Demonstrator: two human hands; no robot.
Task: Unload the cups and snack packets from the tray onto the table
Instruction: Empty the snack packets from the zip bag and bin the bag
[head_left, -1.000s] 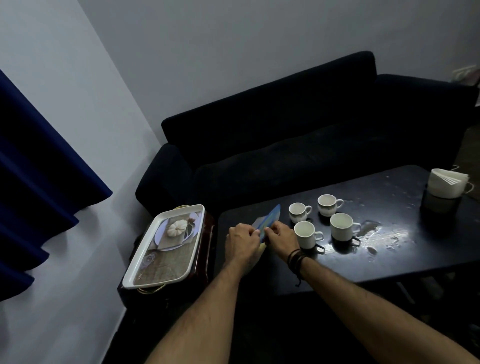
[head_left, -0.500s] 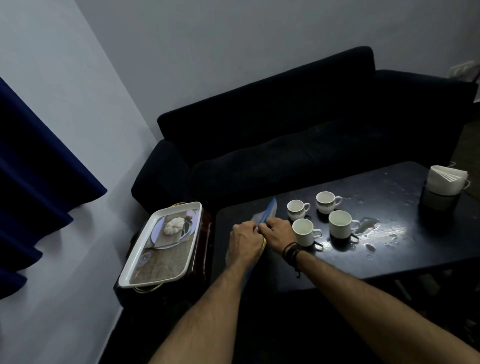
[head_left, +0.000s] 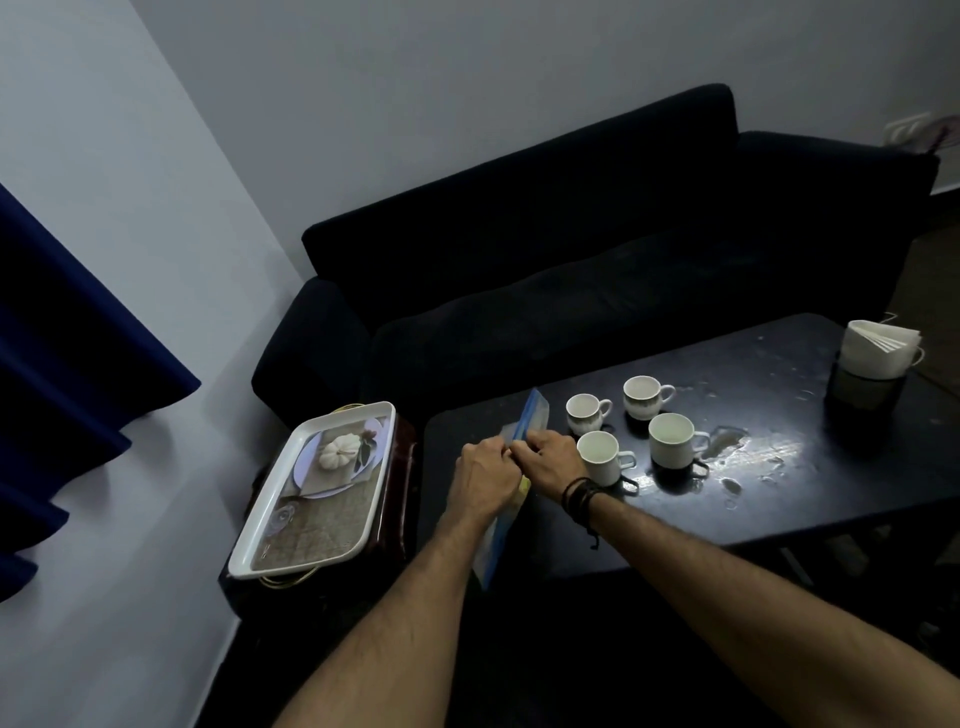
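Note:
A blue snack packet (head_left: 531, 415) stands on edge over the near left part of the black table (head_left: 779, 509). My left hand (head_left: 485, 475) and my right hand (head_left: 553, 462) both pinch it at its middle, knuckles almost touching. Its lower end shows below my left wrist near the table's front edge. Several white cups (head_left: 605, 457) stand together on the table just right of my right hand. The white tray (head_left: 260, 540) with a printed pumpkin picture sits on a low stand left of the table, with nothing on it.
A black sofa (head_left: 571, 270) runs behind the table. A white napkin holder (head_left: 878, 356) stands at the table's far right corner. Spilled liquid (head_left: 748, 449) glistens right of the cups. A blue curtain (head_left: 62, 395) hangs at the left wall.
Both hands stayed on the packet and shifted slightly; the packet has turned more upright and its lower end now hangs past the table's front edge.

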